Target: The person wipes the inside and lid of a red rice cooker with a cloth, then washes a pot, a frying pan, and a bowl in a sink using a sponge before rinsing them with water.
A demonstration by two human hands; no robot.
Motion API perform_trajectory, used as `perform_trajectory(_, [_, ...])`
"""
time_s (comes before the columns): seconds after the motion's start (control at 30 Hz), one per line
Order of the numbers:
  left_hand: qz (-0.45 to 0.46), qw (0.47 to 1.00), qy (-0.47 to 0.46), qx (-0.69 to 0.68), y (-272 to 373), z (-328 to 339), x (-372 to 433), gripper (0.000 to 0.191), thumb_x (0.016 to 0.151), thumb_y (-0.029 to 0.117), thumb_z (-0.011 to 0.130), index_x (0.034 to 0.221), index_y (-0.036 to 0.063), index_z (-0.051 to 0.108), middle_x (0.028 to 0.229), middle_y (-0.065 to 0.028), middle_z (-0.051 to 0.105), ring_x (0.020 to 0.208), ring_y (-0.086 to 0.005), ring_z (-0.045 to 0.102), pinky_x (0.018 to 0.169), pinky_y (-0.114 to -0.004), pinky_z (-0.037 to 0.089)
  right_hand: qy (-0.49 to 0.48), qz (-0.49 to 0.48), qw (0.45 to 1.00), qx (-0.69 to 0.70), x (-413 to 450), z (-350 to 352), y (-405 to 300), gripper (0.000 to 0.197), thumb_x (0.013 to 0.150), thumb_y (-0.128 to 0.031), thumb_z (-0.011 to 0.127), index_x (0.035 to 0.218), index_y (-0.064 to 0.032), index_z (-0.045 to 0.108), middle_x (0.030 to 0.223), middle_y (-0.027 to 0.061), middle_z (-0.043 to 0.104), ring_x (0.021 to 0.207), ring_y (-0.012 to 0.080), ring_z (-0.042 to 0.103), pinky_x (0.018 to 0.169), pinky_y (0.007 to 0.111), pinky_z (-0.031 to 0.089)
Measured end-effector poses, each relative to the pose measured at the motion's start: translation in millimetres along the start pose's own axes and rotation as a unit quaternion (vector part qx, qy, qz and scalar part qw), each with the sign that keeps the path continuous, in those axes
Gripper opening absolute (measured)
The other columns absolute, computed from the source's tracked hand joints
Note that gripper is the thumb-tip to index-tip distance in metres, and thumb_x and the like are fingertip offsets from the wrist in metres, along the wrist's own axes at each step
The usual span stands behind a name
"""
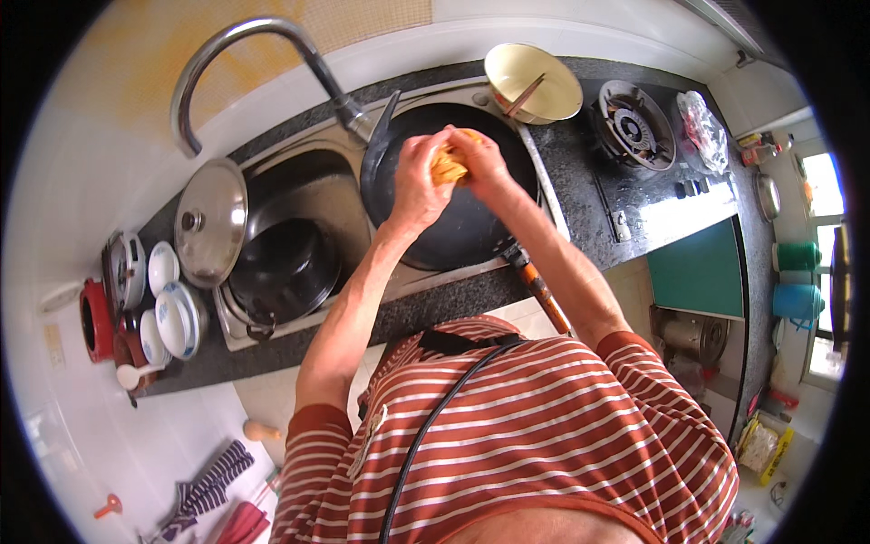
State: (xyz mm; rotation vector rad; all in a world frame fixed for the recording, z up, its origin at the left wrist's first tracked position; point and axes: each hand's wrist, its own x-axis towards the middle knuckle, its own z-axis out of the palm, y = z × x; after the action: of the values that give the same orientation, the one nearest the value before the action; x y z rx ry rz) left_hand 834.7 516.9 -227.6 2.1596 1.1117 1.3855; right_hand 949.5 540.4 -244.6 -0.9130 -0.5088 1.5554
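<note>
Both of my hands squeeze a bunched orange-yellow cloth (450, 165) between them. My left hand (419, 183) is on its left side and my right hand (481, 162) wraps it from the right. Below them lies a large black frying pan (462, 228), set over the right part of the steel sink, its orange-and-black handle (544, 296) pointing towards me. A dark, curved, blade-like utensil (382, 132) rests at the pan's left rim; its exact kind is unclear. The palms and part of the cloth are hidden by my fingers.
The faucet (255, 27) arches over the left basin, where a black pot (285, 272) sits. A steel lid (212, 223) and white bowls (178, 319) stand left. A cream enamel bowl (533, 78) holding chopsticks is behind the pan, right. Further right is a gas burner (633, 128).
</note>
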Motion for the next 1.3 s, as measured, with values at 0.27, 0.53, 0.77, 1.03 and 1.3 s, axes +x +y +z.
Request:
perform_trajectory(0.27, [-0.311, 0.836, 0.172, -0.419, 32.8, 52.6, 28.4, 0.032, 0.076, 0.017, 0.048, 0.104, 0.0035, 0.044, 0.097, -0.008, 0.047, 0.09, -0.0179, 0.048, 0.078, -0.029, 0.04, 0.09, -0.31, 0.913, -0.251, -16.8, 22.8, -49.8, 0.004, 0.066, -0.006, 0.058, 0.069, -0.0036, 0.056, 0.07, 0.0072, 0.054, 0.067, 0.0168, 0.054, 0.058, 0.027, 0.044])
perform_trajectory(0.53, [-0.378, 0.606, 0.0, -0.7, 20.0, 60.2, 63.5, 0.032, 0.083, 0.034, 0.04, 0.097, 0.0053, 0.044, 0.089, -0.004, 0.047, 0.087, -0.0139, 0.047, 0.078, -0.028, 0.038, 0.014, -0.442, 0.781, -0.441, -16.2, 17.2, -96.6, 0.021, 0.066, -0.023, 0.058, 0.057, -0.006, 0.05, 0.066, 0.0076, 0.044, 0.066, 0.0261, 0.045, 0.054, 0.038, 0.039])
perform_trajectory(0.77, [-0.331, 0.803, -0.069, -0.491, 11.0, 64.0, 87.3, 0.027, 0.083, 0.028, 0.04, 0.096, 0.0049, 0.045, 0.089, -0.0026, 0.048, 0.085, -0.0112, 0.047, 0.075, -0.024, 0.038, -0.112, -0.467, 0.741, -0.469, -9.0, 17.9, -123.4, 0.011, 0.055, -0.015, 0.055, 0.051, -0.0066, 0.049, 0.066, 0.0053, 0.045, 0.065, 0.0241, 0.043, 0.051, 0.036, 0.038])
perform_trajectory(1.03, [-0.169, 0.942, -0.147, -0.249, 13.5, 93.6, 90.2, 0.022, 0.084, 0.022, 0.04, 0.095, 0.0044, 0.047, 0.089, -0.0011, 0.05, 0.083, -0.0081, 0.047, 0.071, -0.019, 0.038, -0.265, -0.56, 0.611, -0.493, 1.8, -0.5, -114.3, 0.017, 0.047, -0.023, 0.055, 0.046, -0.0096, 0.045, 0.065, 0.0028, 0.042, 0.065, 0.0213, 0.041, 0.053, 0.034, 0.035])
perform_trajectory(1.3, [-0.506, 0.749, -0.211, -0.372, 13.0, 46.3, 97.9, 0.02, 0.08, 0.022, 0.046, 0.075, 0.0026, 0.047, 0.06, 0.002, 0.041, 0.055, -0.0034, 0.038, 0.049, -0.016, 0.031, -0.399, -0.597, 0.527, -0.454, 0.8, 1.7, -94.1, 0.017, 0.045, -0.025, 0.055, 0.05, -0.0098, 0.049, 0.067, 0.0027, 0.045, 0.069, 0.0207, 0.044, 0.059, 0.034, 0.037])
